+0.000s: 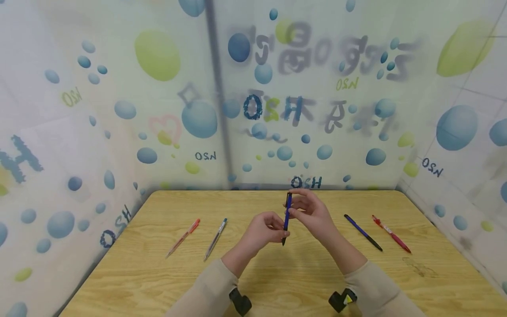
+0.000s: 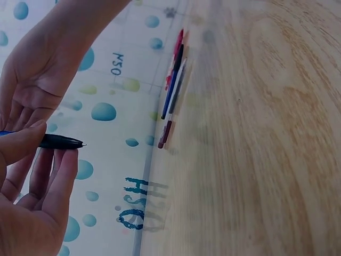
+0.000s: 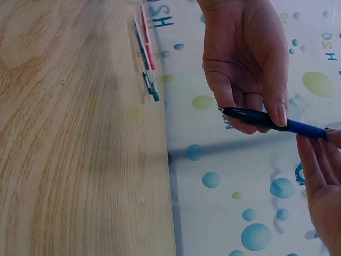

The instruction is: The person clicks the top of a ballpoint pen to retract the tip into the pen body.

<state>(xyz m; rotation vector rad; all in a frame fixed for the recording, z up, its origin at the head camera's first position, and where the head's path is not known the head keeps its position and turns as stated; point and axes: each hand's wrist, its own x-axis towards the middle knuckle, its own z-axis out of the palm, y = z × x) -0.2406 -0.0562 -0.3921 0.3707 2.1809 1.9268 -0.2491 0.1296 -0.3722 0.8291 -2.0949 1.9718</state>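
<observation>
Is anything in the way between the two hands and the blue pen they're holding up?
No, nothing visible: the left hand pinches the blue pen near its tip, and the right hand holds it higher up. The other pens lie off to either side.

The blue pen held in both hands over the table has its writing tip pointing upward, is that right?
Not quite: the writing tip points downward, as the head view shows. The rest holds: the left hand and the right hand hold the blue pen over the table.
</observation>
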